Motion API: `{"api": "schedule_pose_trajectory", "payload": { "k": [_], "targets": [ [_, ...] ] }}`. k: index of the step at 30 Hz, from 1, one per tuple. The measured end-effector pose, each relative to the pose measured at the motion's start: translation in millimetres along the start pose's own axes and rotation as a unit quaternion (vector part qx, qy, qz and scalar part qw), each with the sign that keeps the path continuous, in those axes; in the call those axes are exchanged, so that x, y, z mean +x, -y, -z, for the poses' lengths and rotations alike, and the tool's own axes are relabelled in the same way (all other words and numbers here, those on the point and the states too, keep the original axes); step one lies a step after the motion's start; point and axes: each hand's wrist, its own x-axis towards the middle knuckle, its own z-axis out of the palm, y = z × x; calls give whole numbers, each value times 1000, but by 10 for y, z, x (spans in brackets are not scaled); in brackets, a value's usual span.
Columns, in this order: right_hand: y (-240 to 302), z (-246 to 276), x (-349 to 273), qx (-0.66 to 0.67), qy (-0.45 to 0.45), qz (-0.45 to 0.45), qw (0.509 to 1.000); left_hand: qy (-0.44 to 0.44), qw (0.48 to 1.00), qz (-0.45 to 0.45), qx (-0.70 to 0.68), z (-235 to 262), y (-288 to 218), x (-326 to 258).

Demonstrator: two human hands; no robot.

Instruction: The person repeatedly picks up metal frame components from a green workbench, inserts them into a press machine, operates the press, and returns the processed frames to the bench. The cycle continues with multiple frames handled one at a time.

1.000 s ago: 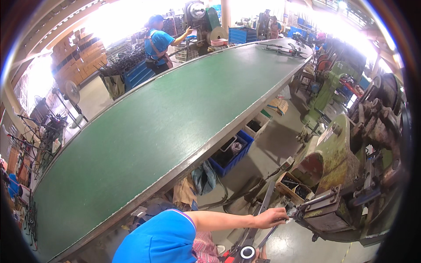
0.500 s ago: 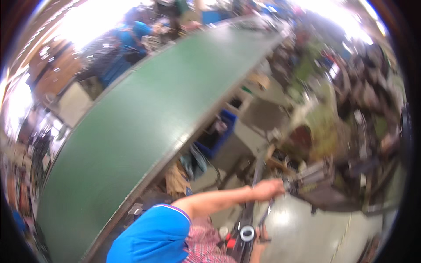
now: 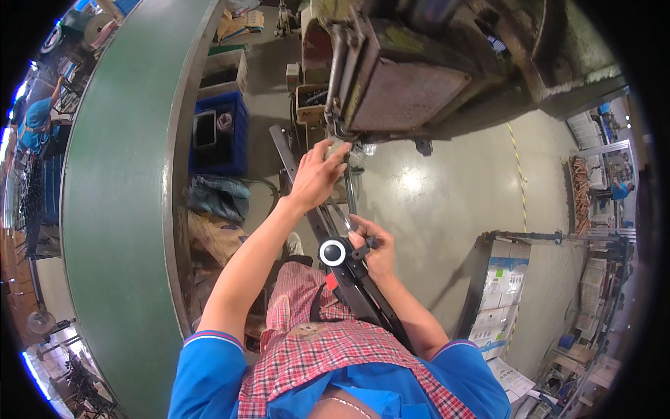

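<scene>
A long black metal frame [image 3: 359,297] with a white-ringed round hub [image 3: 332,252] slants up from my lap, past my plaid apron, toward a machine. My left hand [image 3: 315,178] reaches to the far end, just under the machine's edge. Its fingers are bent around a small part there, which they largely hide. Closer to me, my right hand [image 3: 377,248] is closed on the frame's right side, beside the hub and a small black knob [image 3: 372,242]. A red piece [image 3: 331,281] shows on the frame below the hub.
The heavy, worn machine [image 3: 412,91] overhangs ahead. A long green worktable [image 3: 118,209] runs along the left. Between them stand a blue crate [image 3: 243,136] and a small parts box [image 3: 300,105]. At right is a stand with printed sheets [image 3: 499,286]. A co-worker [image 3: 35,126] is far left.
My view has swung to the right and down, so the table now lies at left and the machine ahead. Both hands show clearly now; the right was mostly hidden and blurred before.
</scene>
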Motion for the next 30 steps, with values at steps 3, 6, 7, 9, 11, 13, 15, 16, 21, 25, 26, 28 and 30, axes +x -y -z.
{"api": "schedule_pose_trajectory", "payload": {
  "k": [3,6,7,9,11,13,15,16,21,25,26,28,30],
  "targets": [
    [3,55,-35,19,9,-2,1000,-126,987,87,-48,147,-307,-512],
    [-68,125,-39,26,45,33,998,-55,823,460,-330,165,-491,-1467],
    [36,131,-39,20,63,21,998,49,651,540,-531,145,-460,-1793],
    [89,162,19,82,105,43,990,179,422,588,-666,66,-658,-2017],
    [106,249,61,102,167,29,980,197,452,512,-704,-142,-881,-2011],
    [185,335,101,144,225,-11,964,203,461,513,-695,-180,-1018,-1913],
    [188,365,116,138,233,-14,962,208,476,509,-686,-214,-1059,-1865],
    [168,373,130,125,235,-8,964,209,483,506,-684,-240,-1069,-1875],
    [14,422,216,101,188,-10,977,221,614,487,-581,-310,-1169,-1953],
    [-101,443,451,63,153,-37,986,196,640,474,-573,-230,-1292,-1879],
    [-118,405,533,56,139,-34,988,198,631,487,-570,-238,-1300,-1898],
    [-142,346,760,62,119,-2,991,195,646,465,-573,-226,-1347,-1885],
    [-43,231,1055,68,79,7,995,195,679,447,-549,-264,-1350,-1902]
  ]
}}
